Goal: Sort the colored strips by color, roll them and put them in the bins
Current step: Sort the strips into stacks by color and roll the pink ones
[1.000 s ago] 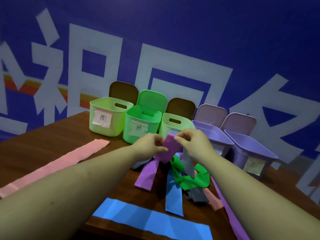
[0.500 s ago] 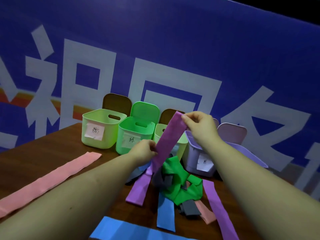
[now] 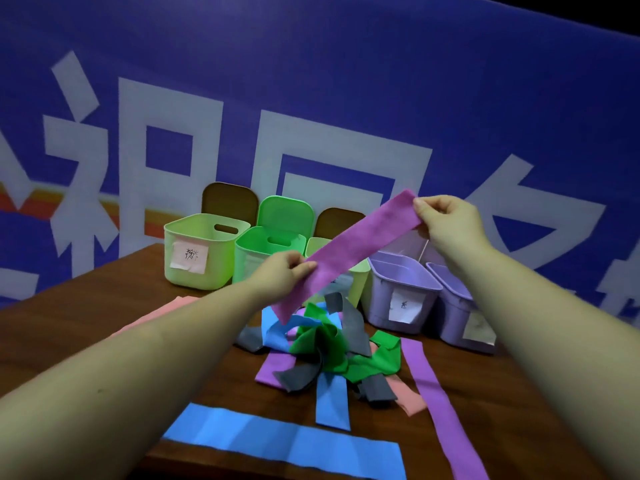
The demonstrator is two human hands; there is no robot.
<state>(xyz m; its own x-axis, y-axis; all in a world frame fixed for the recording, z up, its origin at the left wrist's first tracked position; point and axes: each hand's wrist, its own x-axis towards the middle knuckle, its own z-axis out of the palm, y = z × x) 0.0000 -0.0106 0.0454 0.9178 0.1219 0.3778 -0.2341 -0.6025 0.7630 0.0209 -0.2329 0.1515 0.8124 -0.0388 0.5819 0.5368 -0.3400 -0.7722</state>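
Both hands hold one purple strip (image 3: 349, 252) stretched in the air above the tangled pile (image 3: 322, 344). The right hand (image 3: 446, 220) pinches its upper end between thumb and fingertips, raised higher than the bins; the left hand (image 3: 284, 275) pinches its lower part between thumb and curled fingers, just above the pile, with a short tail hanging below the grip. Both forearms reach forward from the near edge of the view.

Behind the pile stand five bins in a row: three green (image 3: 197, 254) to the back left and middle, two lilac (image 3: 401, 292) to the back right, several with paper labels. On the wooden table (image 3: 86, 306), the pile mixes green, grey, blue, purple and pink strips; an exact count is not possible. Lying flat apart from it are one pink strip (image 3: 156, 315) to the left, one wide blue strip (image 3: 284, 445) in front, and one long purple strip (image 3: 436, 400) to the right.

Half a second ago the held strip slanted steeply with its lower end among the pile; now it is lifted clear, and the right hand has moved further right.
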